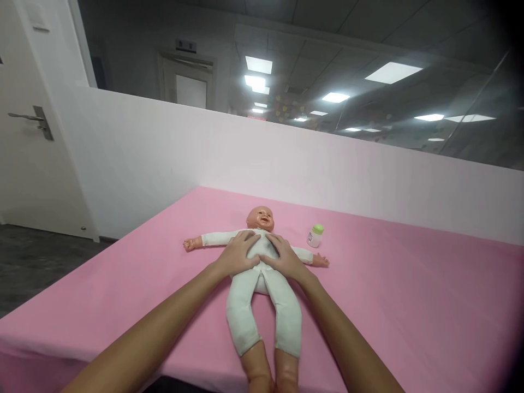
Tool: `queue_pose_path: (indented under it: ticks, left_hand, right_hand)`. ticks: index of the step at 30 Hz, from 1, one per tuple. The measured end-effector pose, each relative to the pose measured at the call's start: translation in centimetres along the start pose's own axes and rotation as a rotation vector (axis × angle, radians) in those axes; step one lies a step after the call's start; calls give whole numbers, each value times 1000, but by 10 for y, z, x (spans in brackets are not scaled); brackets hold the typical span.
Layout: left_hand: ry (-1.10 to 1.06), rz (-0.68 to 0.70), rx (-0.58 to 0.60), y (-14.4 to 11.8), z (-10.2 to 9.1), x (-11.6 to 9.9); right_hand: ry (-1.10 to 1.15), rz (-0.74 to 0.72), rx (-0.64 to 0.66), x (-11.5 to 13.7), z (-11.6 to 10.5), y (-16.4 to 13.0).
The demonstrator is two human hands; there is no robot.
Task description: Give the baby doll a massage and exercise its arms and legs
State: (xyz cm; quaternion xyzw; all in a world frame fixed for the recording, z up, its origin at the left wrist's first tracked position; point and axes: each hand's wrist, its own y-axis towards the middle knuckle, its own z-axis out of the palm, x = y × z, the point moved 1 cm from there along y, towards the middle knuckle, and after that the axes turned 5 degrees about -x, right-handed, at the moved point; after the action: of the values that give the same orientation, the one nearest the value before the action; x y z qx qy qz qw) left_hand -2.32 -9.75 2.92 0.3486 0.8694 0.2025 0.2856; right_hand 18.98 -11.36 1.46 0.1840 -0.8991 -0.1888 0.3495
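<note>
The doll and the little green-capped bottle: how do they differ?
Size: the doll is much larger than the bottle.
Pose: the doll lies on its back, arms spread, while the bottle appears to stand.
Contact: the left hand and right hand rest on the doll's torso; neither touches the bottle.
Shared: both doll and bottle are on the pink cloth.
</note>
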Motion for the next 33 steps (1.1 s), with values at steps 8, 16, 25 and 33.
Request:
queue_pose_path:
  ticks: [8, 16, 25, 33]
  left_hand:
    - [-1, 5, -29, 4, -3, -2]
    - [-20, -10, -5, 1, 2, 1]
    - [-2, -17, -47, 2, -2, -5]
    - [-22, -11, -66, -1, 0, -4]
  right_hand:
    - [12, 38, -48, 5, -4, 4]
    - [27, 7, -32, 2, -3, -1]
    - [34, -8, -102, 8, -3, -1]
    - [-14, 2, -181, 13, -7, -4]
